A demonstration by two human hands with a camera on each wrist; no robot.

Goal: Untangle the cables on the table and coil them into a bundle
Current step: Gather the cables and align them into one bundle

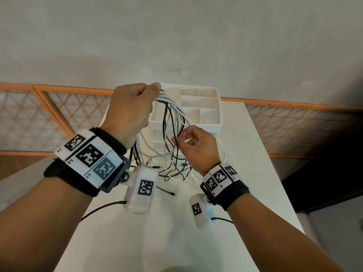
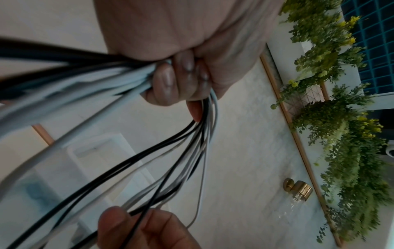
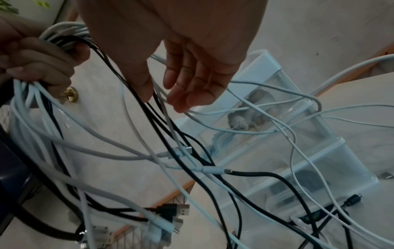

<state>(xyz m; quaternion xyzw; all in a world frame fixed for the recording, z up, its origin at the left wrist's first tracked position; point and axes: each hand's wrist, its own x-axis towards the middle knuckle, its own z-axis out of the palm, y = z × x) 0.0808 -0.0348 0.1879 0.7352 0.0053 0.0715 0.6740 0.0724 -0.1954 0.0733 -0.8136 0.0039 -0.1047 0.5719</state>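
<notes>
A bunch of white and black cables is lifted above the white table. My left hand grips the looped top of the bunch in a fist, as the left wrist view shows. The strands hang down from it. Lower and to the right, my right hand pinches a few hanging strands between thumb and forefinger. Loose tangled ends trail on the table below. Several USB plugs dangle from the strands.
A white organiser with open compartments and clear drawers stands at the back of the table, right behind the cables. A black plug end lies on the table. The table's right edge drops to a dark floor.
</notes>
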